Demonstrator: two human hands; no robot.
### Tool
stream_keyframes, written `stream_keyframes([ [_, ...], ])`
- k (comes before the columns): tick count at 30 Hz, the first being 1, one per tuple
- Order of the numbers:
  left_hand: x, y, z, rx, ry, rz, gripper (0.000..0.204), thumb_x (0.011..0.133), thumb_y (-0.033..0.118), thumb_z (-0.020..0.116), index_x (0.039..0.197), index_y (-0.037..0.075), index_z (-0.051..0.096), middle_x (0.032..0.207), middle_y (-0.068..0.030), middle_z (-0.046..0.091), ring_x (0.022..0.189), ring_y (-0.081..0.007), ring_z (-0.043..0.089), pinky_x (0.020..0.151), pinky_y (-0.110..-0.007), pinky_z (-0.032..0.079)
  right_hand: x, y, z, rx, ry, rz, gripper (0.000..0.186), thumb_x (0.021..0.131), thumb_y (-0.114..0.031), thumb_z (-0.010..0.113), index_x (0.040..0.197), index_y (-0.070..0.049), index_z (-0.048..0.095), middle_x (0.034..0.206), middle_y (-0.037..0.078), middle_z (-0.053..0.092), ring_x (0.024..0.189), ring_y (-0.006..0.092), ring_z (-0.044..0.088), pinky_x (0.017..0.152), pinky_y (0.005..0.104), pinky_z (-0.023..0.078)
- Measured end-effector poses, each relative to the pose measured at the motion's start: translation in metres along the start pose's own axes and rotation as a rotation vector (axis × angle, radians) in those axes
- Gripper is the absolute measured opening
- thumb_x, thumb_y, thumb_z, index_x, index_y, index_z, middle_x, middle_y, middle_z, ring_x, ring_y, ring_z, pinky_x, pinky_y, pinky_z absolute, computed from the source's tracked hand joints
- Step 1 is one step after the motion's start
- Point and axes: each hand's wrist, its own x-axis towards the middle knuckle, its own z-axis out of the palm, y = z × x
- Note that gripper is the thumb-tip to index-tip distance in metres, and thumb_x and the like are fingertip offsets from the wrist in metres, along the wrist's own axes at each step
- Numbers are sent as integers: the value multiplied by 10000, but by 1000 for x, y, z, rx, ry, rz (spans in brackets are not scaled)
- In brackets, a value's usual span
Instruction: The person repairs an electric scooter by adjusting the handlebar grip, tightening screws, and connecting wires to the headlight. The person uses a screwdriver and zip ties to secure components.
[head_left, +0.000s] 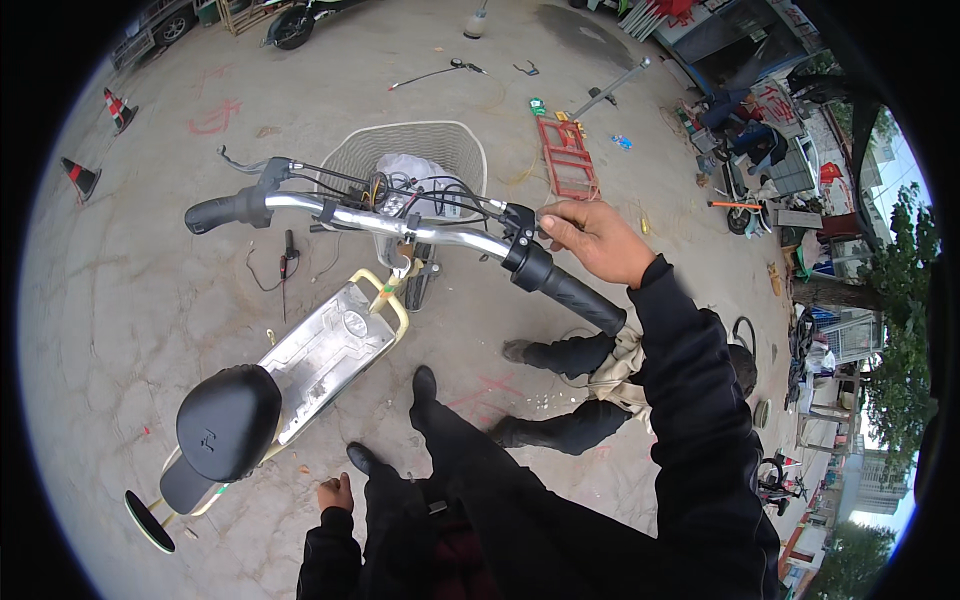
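Note:
My right hand [590,240] is closed at the black lever fitting [522,230] on the right end of the silver handlebar [450,233], thumb and fingertips pinching there beside the black grip [585,295]. Black cables loop across the bar over a pale basket [450,150] holding a plastic bag. The cream-framed scooter has a metal footboard [320,360] and black seat [228,422]. My left hand [333,493] hangs low near my leg, fingers curled; whether anything is in them is hidden.
Another person [560,430] is bent low under my right arm. A red metal rack [568,160], cones [82,178], a cabled tool [288,255] and scattered tools lie on the concrete ground [150,300]. Parked scooters and clutter line the right and top.

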Motion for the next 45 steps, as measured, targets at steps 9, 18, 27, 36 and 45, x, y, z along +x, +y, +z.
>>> stream_keyframes([
  [9, 24, 77, -32, -35, 120, 26, 603, 998, 415, 634, 647, -74, 591, 642, -317, 578, 631, -503, 606, 607, -569, 437, 11, 7, -14, 187, -191, -35, 310, 1019, -106, 610, 1272, 62, 668, 883, 119, 718, 731, 170, 654, 718, 332, 542],
  [18, 70, 194, -76, -226, 199, 193, 596, 1004, 342, 697, 615, -33, 445, 550, -219, 429, 505, -330, 374, 539, -483, 347, 19, 14, -13, 188, -206, -89, 324, 976, -114, 671, 1270, 20, 692, 709, 144, 652, 610, 213, 595, 622, 368, 485],
  [27, 101, 374, -183, -257, 365, 635, 200, 928, 15, 706, 1126, 1, 681, 712, -77, 558, 606, -202, 540, 596, -351, 468, -1, -7, -21, 102, 154, -204, 187, 958, -87, 738, 1100, 35, 735, 989, 127, 720, 866, 177, 674, 789, 321, 539],
  [36, 146, 462, -251, -11, 332, 1320, 525, 782, 129, 855, 1269, 40, 681, 1222, -125, 686, 1150, -327, 633, 1003, -460, 472, -71, -63, 77, 525, -26, -348, 200, 952, -95, 778, 1106, 28, 741, 983, 108, 740, 779, 142, 671, 710, 281, 536],
  [45, 185, 460, -241, -193, 140, 1410, 498, 754, 109, 861, 1223, 46, 707, 1174, -122, 715, 1071, -328, 665, 963, -446, 483, -2, -3, 207, 1149, 306, 287, 260, 1089, -183, 607, 1204, 23, 716, 1067, 92, 749, 861, 149, 683, 787, 315, 560],
])
